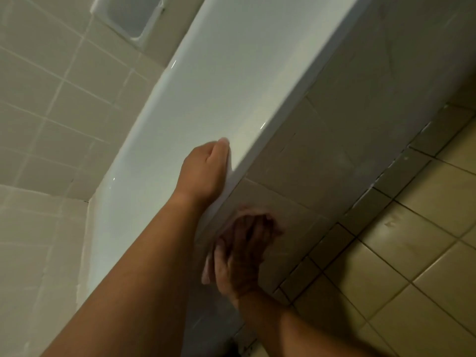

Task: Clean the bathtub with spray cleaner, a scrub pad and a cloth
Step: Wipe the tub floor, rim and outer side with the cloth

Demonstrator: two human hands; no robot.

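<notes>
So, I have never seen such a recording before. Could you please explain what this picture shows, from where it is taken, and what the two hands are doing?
There is no machine here. A person wears a camera on the head, so you look forward and down along their own arms, and the view is tilted. The white shape is the bathtub, with a tiled wall behind it and a tiled floor at the lower right. The left hand grips the tub's rim. The right hand presses a pale wiping thing against the tiled front panel below the rim. That part is blurred, so I cannot tell whether it is the cloth or the scrub pad. No spray bottle is in view.
</notes>
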